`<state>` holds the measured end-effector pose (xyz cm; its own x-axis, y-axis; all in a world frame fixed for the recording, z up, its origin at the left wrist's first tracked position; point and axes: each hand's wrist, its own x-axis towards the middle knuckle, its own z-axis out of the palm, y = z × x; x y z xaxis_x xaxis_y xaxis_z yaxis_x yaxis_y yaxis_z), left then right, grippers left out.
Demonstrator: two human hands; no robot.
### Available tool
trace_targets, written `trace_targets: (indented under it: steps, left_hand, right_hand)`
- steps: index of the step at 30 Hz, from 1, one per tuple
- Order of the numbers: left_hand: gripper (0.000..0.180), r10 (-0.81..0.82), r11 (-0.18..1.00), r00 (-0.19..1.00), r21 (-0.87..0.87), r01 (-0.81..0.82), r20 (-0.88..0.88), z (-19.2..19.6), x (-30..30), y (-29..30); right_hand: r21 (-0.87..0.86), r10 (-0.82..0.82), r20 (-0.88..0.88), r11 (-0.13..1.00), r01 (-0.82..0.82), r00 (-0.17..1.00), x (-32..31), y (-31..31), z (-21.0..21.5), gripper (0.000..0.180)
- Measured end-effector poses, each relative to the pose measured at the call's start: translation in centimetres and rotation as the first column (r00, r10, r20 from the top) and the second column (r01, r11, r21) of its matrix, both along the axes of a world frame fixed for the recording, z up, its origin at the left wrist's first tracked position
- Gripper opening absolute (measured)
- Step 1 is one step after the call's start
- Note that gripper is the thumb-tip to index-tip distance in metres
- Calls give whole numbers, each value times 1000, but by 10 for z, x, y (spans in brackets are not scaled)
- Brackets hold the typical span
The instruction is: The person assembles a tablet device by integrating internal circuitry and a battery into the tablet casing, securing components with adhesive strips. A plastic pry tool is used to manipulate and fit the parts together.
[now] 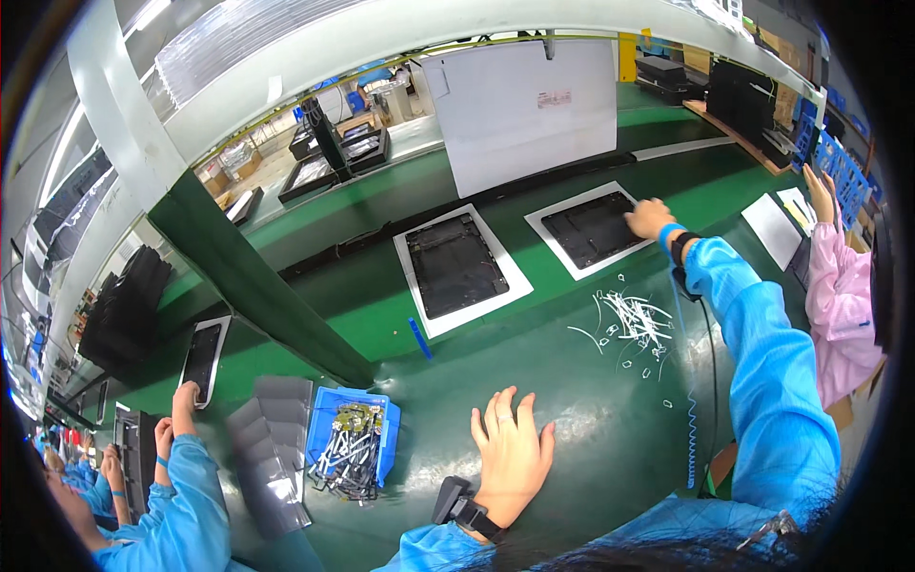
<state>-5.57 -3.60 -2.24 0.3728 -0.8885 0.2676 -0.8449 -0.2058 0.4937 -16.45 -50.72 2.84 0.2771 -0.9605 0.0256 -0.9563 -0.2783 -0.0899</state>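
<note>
My left hand (513,459) hovers over or lies on the green bench mat near me, fingers spread, holding nothing. My right arm reaches forward, and my right hand (652,219) is at the right edge of a flat black casing panel (589,229). Its fingers are curled onto that edge; their tips are partly hidden. The panel lies on a white sheet (579,271). To its left, a second black casing panel (450,262) rests on another white sheet (520,282). Both panels show small fittings along their edges.
White strips (637,319) and small clear bits lie scattered before the right panel. A blue bin (389,434) of small cable parts stands left of my left hand, beside dark plastic sheets (270,448). A green post (257,276) rises there. Co-workers sit left and right, one in pink (839,305).
</note>
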Motion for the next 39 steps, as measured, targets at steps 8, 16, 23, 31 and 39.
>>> trace_targets:
  steps: [8,16,23,31,39]
  left_hand:
    - [53,17,1000,1000,17,-17,25,-1,-1,-3]
    - [53,8,999,1000,37,-8,12,2,-4,-2]
    - [56,3,1000,1000,19,-3,-10,3,2,-3]
    - [51,47,867,888,-423,-263,-457,66,40,12]
    - [45,-92,831,662,-423,-360,-744,96,80,21]
  right_hand:
    - [-11,-171,137,985,174,976,-45,-40,-59,47]
    - [381,-304,809,923,-56,504,-51,-44,-32,36]
    - [481,-429,877,768,-424,217,-49,9,8,15]
    - [140,-64,988,757,-639,141,-68,135,100,21]
    - [311,33,937,369,-876,347,-43,200,125,27]
